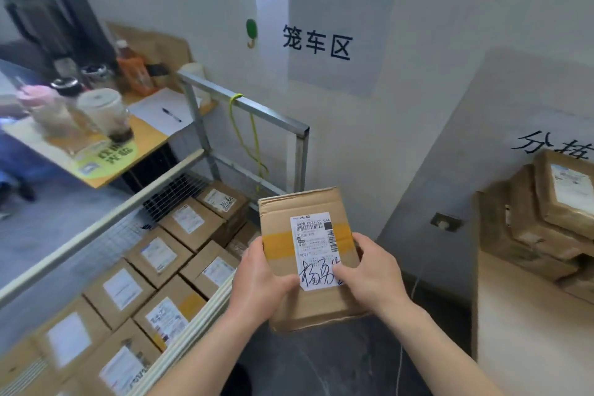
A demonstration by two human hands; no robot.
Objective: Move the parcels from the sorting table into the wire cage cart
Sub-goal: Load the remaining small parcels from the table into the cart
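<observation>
Two hands: the left hand (263, 280) and right hand (376, 270) both clasp the held parcel (308, 254), one on each side edge, thumbs on top and fingers wrapped under. This probably keeps the box level and its label readable.
Held parcel: in the air at mid-view, label up, above dark floor, between cart and table.
Wire cage cart: (103, 228) from seven to ten o'clock of the parcel, its near rail just beside the left wrist.
Parcels in the cart: (160, 254) laid label-up, edge to edge in rows, likely to save room. The corner at eleven o'clock of the held parcel looks less full.
Sorting table: (530, 331) at four o'clock, pale top.
Stack on the table: (546, 219) at three o'clock, several boxes piled, not yet moved.
Yellow cord: (247, 138) hangs from the cart's far rail at twelve o'clock.
Step in hand: seemingly carrying this box over to the cart, with plenty of the task left.
</observation>
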